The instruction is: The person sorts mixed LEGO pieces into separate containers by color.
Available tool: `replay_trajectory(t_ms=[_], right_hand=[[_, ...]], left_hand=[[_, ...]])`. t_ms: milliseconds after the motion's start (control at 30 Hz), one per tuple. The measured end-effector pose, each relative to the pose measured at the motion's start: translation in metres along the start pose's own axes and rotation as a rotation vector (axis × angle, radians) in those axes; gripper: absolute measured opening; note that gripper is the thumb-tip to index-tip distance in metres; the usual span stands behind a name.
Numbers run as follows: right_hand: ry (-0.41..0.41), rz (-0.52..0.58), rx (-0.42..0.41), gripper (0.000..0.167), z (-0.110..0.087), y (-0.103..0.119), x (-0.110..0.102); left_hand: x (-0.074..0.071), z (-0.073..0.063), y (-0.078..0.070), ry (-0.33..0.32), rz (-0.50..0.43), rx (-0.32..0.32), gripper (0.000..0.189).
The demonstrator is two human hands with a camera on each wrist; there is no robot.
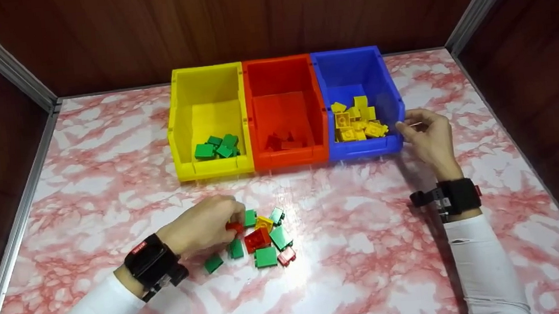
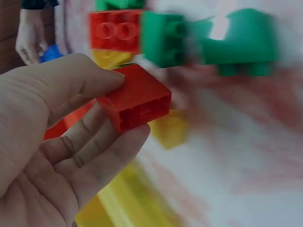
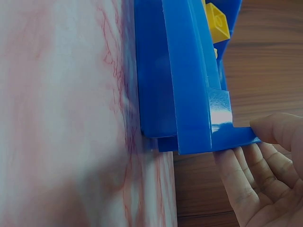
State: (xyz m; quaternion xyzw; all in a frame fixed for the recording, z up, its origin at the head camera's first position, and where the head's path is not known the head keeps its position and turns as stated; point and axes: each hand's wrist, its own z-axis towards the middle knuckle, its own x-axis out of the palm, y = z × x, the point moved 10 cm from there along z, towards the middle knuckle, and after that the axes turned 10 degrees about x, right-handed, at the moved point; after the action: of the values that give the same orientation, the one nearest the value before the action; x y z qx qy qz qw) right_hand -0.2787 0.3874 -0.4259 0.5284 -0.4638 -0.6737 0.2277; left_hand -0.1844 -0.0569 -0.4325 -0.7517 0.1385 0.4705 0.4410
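In the left wrist view, my left hand (image 2: 71, 127) pinches a red toy brick (image 2: 139, 92) between thumb and fingers, its hollow underside partly showing. From the head view, that left hand (image 1: 204, 223) is at the left side of a loose group of bricks on the table. A red brick (image 1: 257, 239), a yellow brick (image 1: 264, 223) and several green bricks (image 1: 265, 257) lie around it. My right hand (image 1: 428, 135) grips the right side edge of the blue bin (image 1: 368, 147), thumb on one face and fingers beneath, as the right wrist view shows.
Yellow bricks (image 1: 358, 121) fill the front of the blue bin. Beside it stand the red bin (image 1: 290, 157), holding a few red bricks (image 1: 291, 145), and the yellow bin (image 1: 214, 169) with green bricks (image 1: 224, 149). Wooden walls (image 1: 245, 16) enclose the marbled table (image 1: 104, 143).
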Motion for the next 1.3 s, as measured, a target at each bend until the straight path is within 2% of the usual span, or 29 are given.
replay_trajectory(t_ms=[167, 433, 533, 700, 867, 1067, 1233, 1300], right_hand=[[0.003, 0.003, 0.0, 0.031, 0.0, 0.0, 0.0], [0.004, 0.013, -0.005, 0.029, 0.0, 0.001, 0.001], [0.002, 0.019, -0.011, 0.03, -0.001, 0.002, 0.001], [-0.012, 0.027, -0.031, 0.028, -0.002, 0.004, 0.0], [-0.005, 0.017, -0.024, 0.03, -0.001, 0.003, 0.001], [0.001, -0.003, -0.026, 0.03, 0.0, 0.002, 0.002], [-0.008, 0.003, -0.033, 0.03, -0.001, 0.002, 0.0], [-0.005, 0.013, -0.035, 0.03, -0.001, 0.002, 0.0]], left_hand=[[-0.024, 0.016, -0.021, -0.045, 0.057, 0.087, 0.011], [-0.046, 0.057, -0.033, -0.103, 0.045, 0.159, 0.011], [-0.053, 0.073, -0.036, -0.122, 0.053, 0.166, 0.012], [-0.067, 0.099, -0.036, -0.176, 0.063, 0.143, 0.018], [-0.076, 0.122, -0.028, -0.207, 0.105, 0.083, 0.019], [-0.08, 0.143, -0.016, -0.189, 0.235, 0.008, 0.024], [-0.077, 0.153, -0.012, -0.165, 0.377, -0.004, 0.022], [-0.074, 0.156, -0.012, -0.152, 0.404, -0.001, 0.023]])
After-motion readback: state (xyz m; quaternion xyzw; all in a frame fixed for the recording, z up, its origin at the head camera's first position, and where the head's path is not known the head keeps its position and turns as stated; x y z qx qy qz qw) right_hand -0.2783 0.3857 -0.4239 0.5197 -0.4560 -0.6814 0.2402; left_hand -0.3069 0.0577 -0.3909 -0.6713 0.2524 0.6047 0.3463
